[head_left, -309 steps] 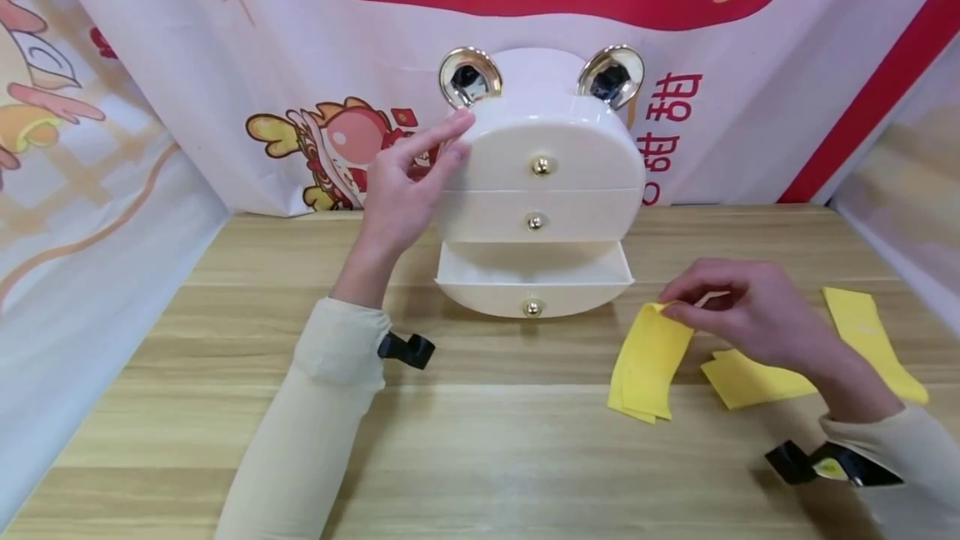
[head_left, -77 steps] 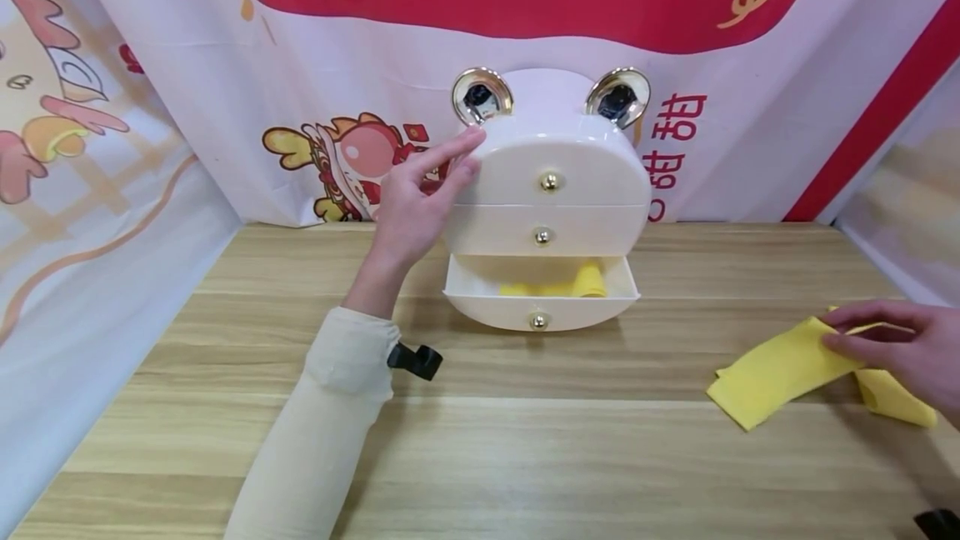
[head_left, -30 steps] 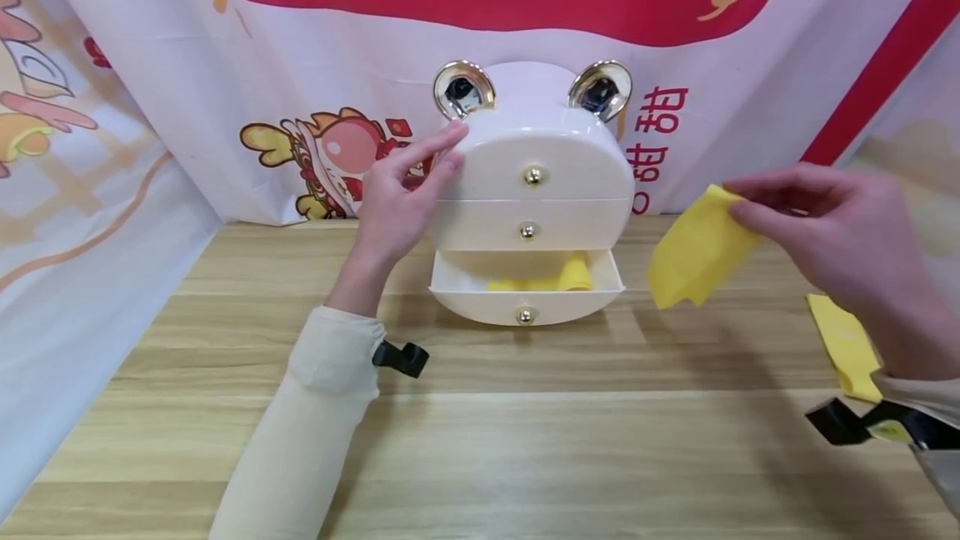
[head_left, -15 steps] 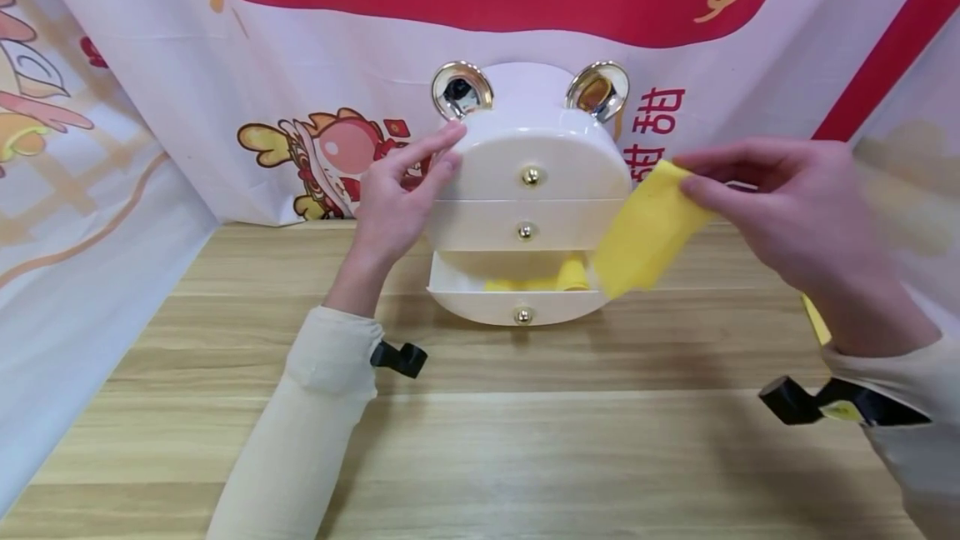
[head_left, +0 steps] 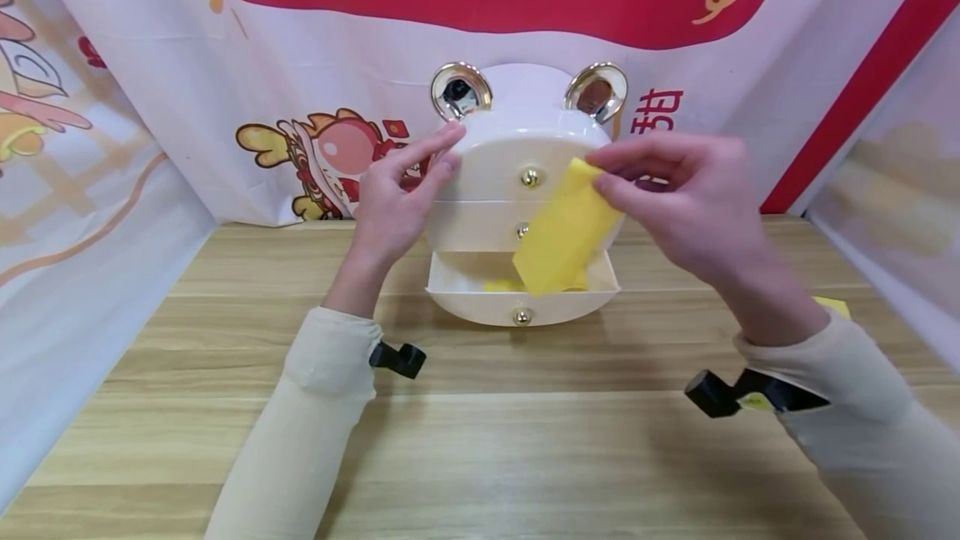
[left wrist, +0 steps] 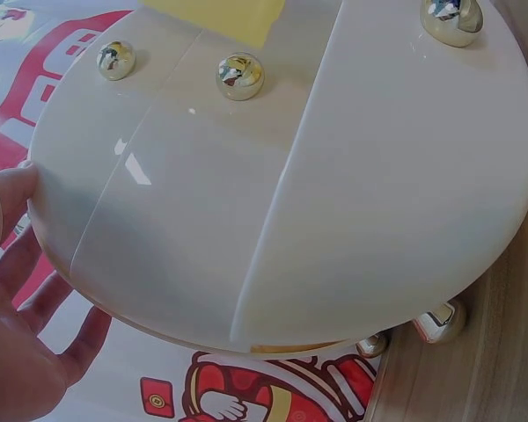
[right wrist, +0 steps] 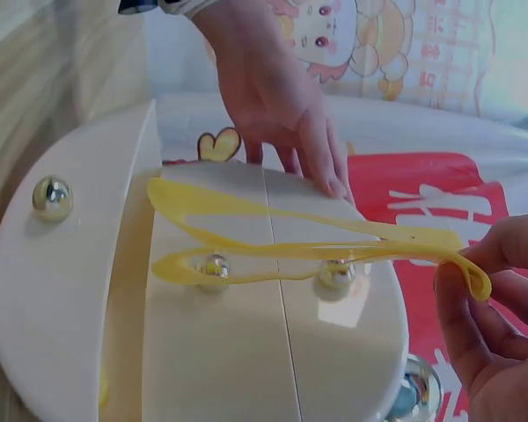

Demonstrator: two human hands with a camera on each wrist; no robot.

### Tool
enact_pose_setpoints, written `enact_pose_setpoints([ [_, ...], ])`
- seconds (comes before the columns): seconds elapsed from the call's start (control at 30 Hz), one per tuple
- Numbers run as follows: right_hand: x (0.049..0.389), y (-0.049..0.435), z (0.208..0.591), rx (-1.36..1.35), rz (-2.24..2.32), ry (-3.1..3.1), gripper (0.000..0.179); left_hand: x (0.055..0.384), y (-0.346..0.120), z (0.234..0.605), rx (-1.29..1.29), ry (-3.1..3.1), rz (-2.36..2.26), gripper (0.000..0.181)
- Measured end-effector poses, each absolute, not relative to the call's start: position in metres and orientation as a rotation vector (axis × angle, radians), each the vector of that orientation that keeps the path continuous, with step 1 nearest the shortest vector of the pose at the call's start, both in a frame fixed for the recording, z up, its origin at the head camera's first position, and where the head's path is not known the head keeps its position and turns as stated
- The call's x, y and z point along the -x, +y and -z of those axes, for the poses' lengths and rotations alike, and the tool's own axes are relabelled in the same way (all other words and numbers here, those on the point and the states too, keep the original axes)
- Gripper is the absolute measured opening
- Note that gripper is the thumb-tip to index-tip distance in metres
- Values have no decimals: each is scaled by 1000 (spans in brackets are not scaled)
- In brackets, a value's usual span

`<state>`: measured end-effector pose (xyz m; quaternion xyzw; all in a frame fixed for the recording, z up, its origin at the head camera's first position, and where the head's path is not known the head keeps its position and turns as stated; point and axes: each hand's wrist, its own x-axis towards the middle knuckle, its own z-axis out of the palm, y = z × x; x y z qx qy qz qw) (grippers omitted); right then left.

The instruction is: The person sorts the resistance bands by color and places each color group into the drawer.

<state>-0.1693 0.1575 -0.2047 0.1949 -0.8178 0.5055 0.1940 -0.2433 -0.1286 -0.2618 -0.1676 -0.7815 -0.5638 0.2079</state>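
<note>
A white rounded drawer box (head_left: 487, 157) with gold-rimmed round eyes and gold knobs stands at the back of the table. Its bottom drawer (head_left: 472, 304) is pulled out, and yellow material (head_left: 502, 284) lies inside. My right hand (head_left: 690, 207) pinches a thin yellow resistance band (head_left: 566, 232) by its top end. The band hangs in front of the box, its lower end over the drawer; in the right wrist view its folded layers form loops. My left hand (head_left: 397, 198) rests against the box's left side, fingers spread and fairly straight, thumb at the front edge (left wrist: 18, 180).
A bit of another yellow band (head_left: 834, 305) shows on the wooden table (head_left: 525, 440) behind my right forearm, which hides most of it. A printed red and white cloth (head_left: 337, 48) hangs close behind the box. Each wrist carries a black camera mount (head_left: 397, 359).
Yellow material has appeared in the drawer since the oldest frame. My right hand has lifted another band off the table and carried it left to the box. My left hand stays put.
</note>
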Motion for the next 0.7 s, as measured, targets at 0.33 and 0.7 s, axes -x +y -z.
enact_pose_setpoints([
  [0.33,176,117,212,-585,-1411,-2269,21,243,-129,261,465,-2176,1574,33],
  [0.7,183,88,232,-590,-1349,-2198,16,243,-129,261,457,-2192,1570,34],
])
